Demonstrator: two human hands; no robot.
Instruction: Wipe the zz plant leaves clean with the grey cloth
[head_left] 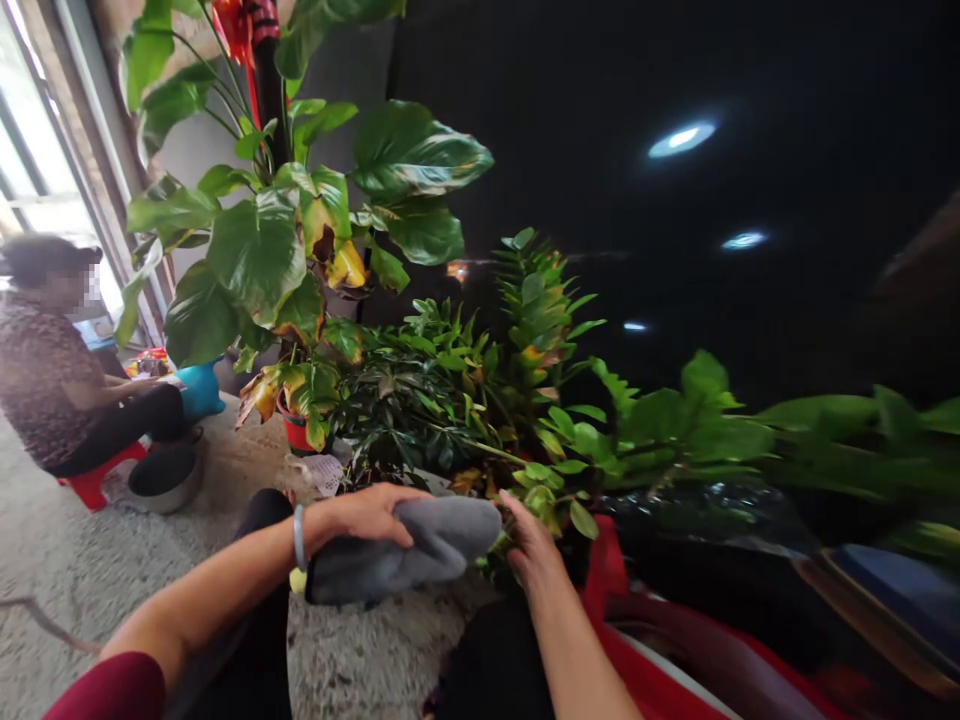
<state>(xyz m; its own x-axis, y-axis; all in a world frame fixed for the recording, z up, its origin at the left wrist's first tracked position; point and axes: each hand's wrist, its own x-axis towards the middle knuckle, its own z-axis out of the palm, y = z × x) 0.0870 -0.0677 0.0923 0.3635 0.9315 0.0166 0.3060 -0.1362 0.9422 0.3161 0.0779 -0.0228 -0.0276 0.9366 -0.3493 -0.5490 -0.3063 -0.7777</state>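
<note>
My left hand [367, 515], with a pale bangle at the wrist, is closed on a soft grey cloth piece shaped like a slipper [442, 545]. Its rounded end points right and its darker edge lies toward my left forearm. The piece is held above the floor between my knees. My right hand [534, 545] is beside the rounded end, fingers stretched and thumb apart. Whether its fingertips touch the cloth I cannot tell.
Leafy potted plants [420, 390] stand in front of me along a dark shiny wall [600, 150]. A red bag [675, 650] lies at lower right. On the left, another person [52, 370] sits on a red stool [101, 480] beside a grey basin [165, 480].
</note>
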